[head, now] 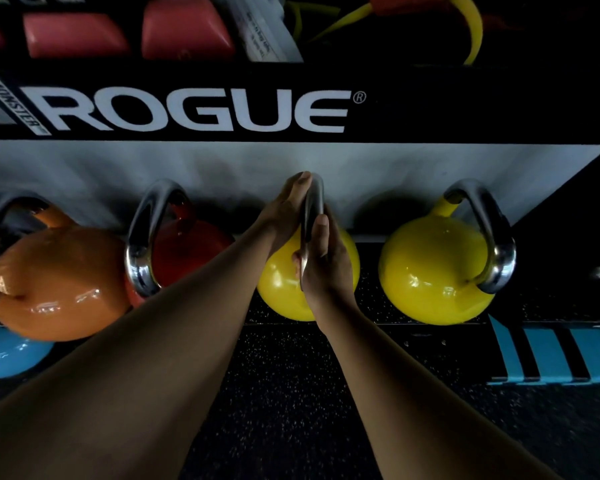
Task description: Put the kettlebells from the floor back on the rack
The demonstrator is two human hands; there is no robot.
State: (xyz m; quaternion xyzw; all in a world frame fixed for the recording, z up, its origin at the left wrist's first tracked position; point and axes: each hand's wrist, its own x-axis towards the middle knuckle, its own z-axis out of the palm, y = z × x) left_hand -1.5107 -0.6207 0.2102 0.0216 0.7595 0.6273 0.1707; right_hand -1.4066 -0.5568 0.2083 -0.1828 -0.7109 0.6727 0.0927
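A yellow kettlebell [279, 285] with a steel handle sits on the lower shelf of the black rack [430, 109], in the middle of the view. My left hand [284, 209] lies flat against the left side of its handle. My right hand [326, 261] presses on the right side, fingers stretched along the steel. A second yellow kettlebell [433, 268] rests on the same shelf to the right. To the left stand a red kettlebell [184, 251] and an orange kettlebell [59, 282]. A blue kettlebell [11, 355] shows at the lower left edge.
The upper shelf holds pink weights [77, 36] and yellow bands [471, 26]. Black speckled rubber flooring [291, 393] lies below the shelf. A blue-striped plate [548, 355] sits at the right.
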